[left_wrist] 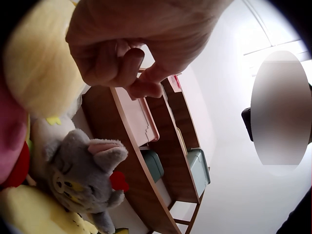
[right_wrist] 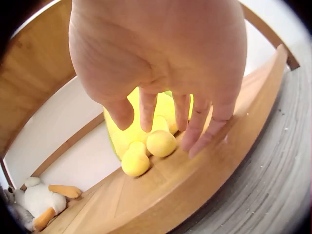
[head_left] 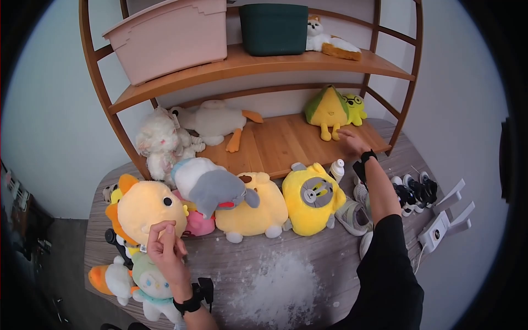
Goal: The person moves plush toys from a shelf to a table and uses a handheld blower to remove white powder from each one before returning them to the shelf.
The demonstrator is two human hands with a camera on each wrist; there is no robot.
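My right hand [head_left: 353, 143] reaches over the lower shelf, fingers extended at the feet of a yellow and green avocado-like plush toy [head_left: 328, 113]. In the right wrist view, the spread fingers overlap the toy's round yellow feet [right_wrist: 161, 143]. A lime-green plush with glasses [head_left: 356, 109] sits right beside that toy. My left hand [head_left: 167, 248] hovers in front of a round pale-orange plush [head_left: 148, 212], its fingers loosely bent and holding nothing. Near it, a grey cat plush [left_wrist: 80, 175] lies across a cream plush [head_left: 252, 212], with a yellow plush in a cat face [head_left: 313, 198] to the right.
On the lower shelf [head_left: 275, 143] lie a white duck plush [head_left: 212, 124] and a fluffy white plush [head_left: 162, 137]. A pink bin [head_left: 170, 41] and a green bin [head_left: 274, 30] stand above. Shoes [head_left: 418, 190] and a white router [head_left: 437, 231] line the right; white powder [head_left: 283, 291] covers the table's front.
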